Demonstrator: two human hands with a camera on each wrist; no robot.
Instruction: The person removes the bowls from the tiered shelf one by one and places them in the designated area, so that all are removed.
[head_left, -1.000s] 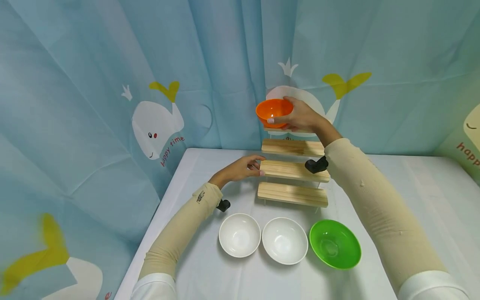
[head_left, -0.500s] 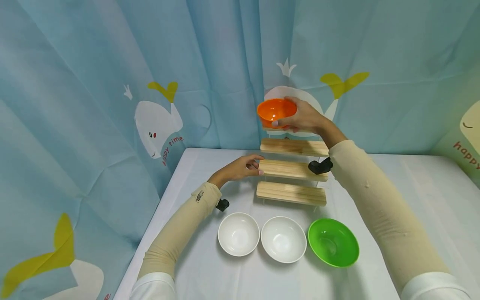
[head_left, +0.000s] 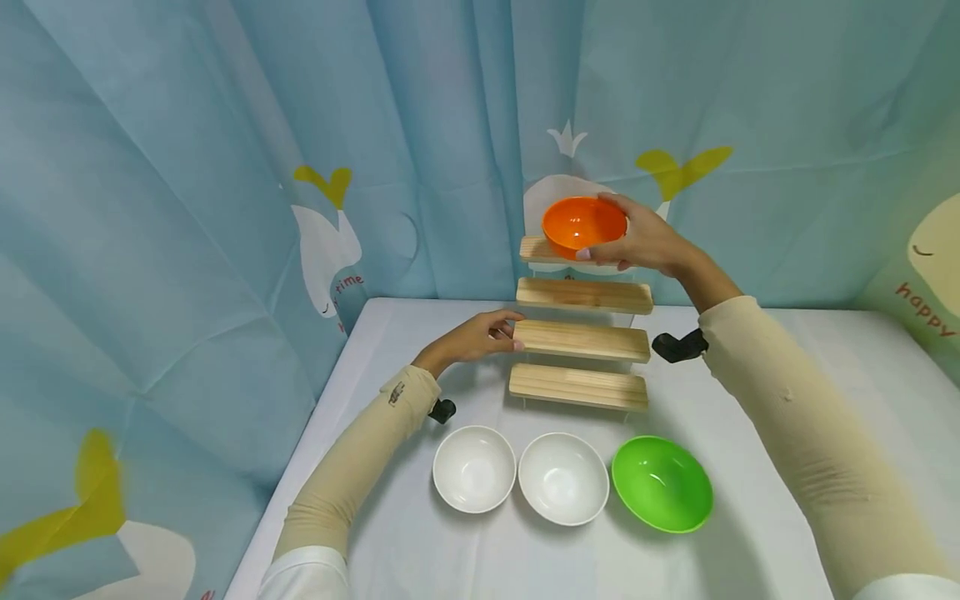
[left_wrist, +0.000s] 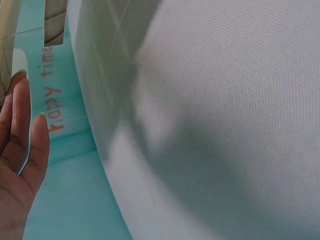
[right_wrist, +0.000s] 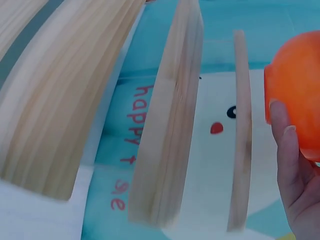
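Note:
An orange bowl (head_left: 572, 227) is held upright over the top board of a four-tier wooden display stand (head_left: 581, 337). My right hand (head_left: 648, 240) grips its right side, thumb at the front and fingers behind. In the right wrist view a narrow gap shows between the bowl's foot (right_wrist: 268, 95) and the top board (right_wrist: 242, 135). My left hand (head_left: 476, 336) holds the left end of the stand's second board from the bottom, thumb at its front edge. Fingertips of this hand (left_wrist: 22, 145) meet the wood in the left wrist view.
Two white bowls (head_left: 474, 502) and a green bowl (head_left: 663, 492) stand in a row on the white-clothed table (head_left: 420, 567), in front of the stand. A blue curtain (head_left: 450, 150) with whale prints hangs close behind the stand and along the left.
My right hand has carried the orange bowl rightward, from the top board's left end to nearer its middle. My left hand keeps its place on the stand.

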